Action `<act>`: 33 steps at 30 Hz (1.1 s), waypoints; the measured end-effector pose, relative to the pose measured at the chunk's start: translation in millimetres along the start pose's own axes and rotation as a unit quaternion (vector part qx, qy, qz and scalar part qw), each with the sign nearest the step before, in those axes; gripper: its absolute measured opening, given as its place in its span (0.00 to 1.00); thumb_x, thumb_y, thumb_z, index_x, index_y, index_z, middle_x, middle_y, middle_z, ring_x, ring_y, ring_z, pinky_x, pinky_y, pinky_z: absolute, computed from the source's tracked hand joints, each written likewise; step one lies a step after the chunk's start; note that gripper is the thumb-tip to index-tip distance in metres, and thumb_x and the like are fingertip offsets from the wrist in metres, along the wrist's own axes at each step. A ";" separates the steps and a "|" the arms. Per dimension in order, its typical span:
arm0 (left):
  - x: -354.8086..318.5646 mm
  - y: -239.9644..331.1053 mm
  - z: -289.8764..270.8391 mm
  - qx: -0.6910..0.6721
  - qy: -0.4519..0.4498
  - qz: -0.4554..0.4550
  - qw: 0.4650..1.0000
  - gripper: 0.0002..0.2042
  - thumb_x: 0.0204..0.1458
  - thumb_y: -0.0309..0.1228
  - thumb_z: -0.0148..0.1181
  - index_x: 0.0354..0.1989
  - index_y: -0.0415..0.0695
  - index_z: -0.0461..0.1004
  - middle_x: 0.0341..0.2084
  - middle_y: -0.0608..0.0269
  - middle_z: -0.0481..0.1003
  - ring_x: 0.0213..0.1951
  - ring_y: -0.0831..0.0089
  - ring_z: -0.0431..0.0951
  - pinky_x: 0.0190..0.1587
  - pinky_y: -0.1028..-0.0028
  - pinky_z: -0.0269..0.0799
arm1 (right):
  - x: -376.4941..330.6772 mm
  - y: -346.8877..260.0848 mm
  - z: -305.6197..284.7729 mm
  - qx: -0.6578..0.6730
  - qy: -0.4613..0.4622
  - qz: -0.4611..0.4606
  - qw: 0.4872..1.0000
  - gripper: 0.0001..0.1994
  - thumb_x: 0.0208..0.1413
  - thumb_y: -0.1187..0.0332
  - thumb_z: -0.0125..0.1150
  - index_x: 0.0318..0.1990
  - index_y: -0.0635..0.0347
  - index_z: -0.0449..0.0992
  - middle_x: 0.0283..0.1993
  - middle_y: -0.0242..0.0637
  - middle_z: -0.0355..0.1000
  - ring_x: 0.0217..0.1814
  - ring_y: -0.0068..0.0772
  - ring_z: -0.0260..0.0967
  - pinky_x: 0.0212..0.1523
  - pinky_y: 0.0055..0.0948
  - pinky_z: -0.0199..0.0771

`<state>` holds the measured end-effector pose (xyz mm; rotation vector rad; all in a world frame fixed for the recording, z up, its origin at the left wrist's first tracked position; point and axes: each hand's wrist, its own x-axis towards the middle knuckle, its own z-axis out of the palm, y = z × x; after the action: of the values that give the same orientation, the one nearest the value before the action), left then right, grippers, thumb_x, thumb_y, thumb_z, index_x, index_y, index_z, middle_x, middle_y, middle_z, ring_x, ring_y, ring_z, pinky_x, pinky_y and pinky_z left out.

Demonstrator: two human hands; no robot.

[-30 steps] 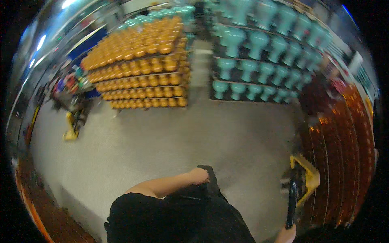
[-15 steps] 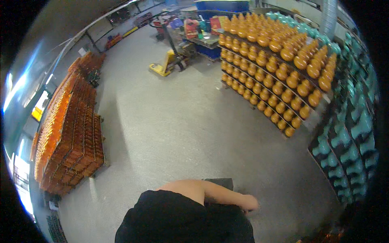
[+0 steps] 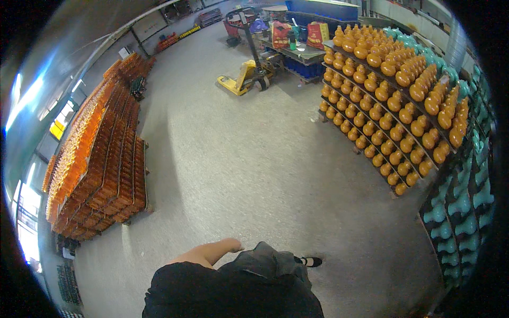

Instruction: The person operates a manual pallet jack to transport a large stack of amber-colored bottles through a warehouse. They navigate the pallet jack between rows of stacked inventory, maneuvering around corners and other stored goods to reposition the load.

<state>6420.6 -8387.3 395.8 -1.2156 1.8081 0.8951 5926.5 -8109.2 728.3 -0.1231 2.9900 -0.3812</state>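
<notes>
My left forearm reaches out from the black sleeve at the bottom. My left hand (image 3: 232,245) hangs in front of my body, beside the grey cloth over my thigh (image 3: 260,259). Its back faces up and the fingers are mostly hidden, so what they do does not show. No held thing is visible at it. My right hand is out of the picture. A black shoe (image 3: 313,262) of mine stands on the grey floor (image 3: 212,175) to the right.
Stacked layers of glossy orange gourd-shaped pieces (image 3: 392,100) stand at right, with teal ones (image 3: 458,204) beside them. Amber-orange stacks (image 3: 106,175) line the left. Farther off are a yellow pallet jack (image 3: 241,79) and a table (image 3: 305,52) with red bags.
My left arm has swung back from across my body toward the left. The view has shifted, and the shoe has come into sight. The stacks and pallet jack now appear farther right.
</notes>
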 end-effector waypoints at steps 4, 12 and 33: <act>-15.4 -8.4 -17.5 -0.009 -0.077 0.027 0.997 0.22 0.51 0.48 0.51 0.40 0.39 0.76 0.37 0.44 0.75 0.42 0.52 0.75 0.43 0.56 0.69 | -22.9 -20.4 3.3 -0.014 0.025 -0.009 1.000 0.19 0.48 0.57 0.59 0.44 0.61 0.75 0.39 0.44 0.74 0.35 0.43 0.71 0.40 0.38 0.70; 21.1 3.1 -114.5 -0.057 0.094 0.127 0.986 0.22 0.51 0.47 0.52 0.40 0.39 0.76 0.37 0.45 0.75 0.42 0.53 0.75 0.43 0.56 0.69 | -53.8 -38.3 5.3 -0.011 0.085 -0.016 0.996 0.19 0.47 0.61 0.59 0.45 0.61 0.74 0.41 0.45 0.74 0.37 0.45 0.71 0.40 0.39 0.70; 81.1 -51.7 -276.7 -0.021 -0.011 0.314 0.949 0.21 0.51 0.46 0.52 0.40 0.39 0.76 0.37 0.45 0.76 0.41 0.54 0.76 0.43 0.57 0.69 | -269.7 -55.0 23.8 -0.063 0.145 0.275 0.948 0.17 0.44 0.56 0.60 0.39 0.55 0.73 0.36 0.46 0.74 0.40 0.51 0.71 0.39 0.44 0.69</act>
<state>6391.4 -8674.6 445.1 -0.6372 2.2074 1.2884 6199.9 -8142.0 750.0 0.8062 3.1397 -0.1494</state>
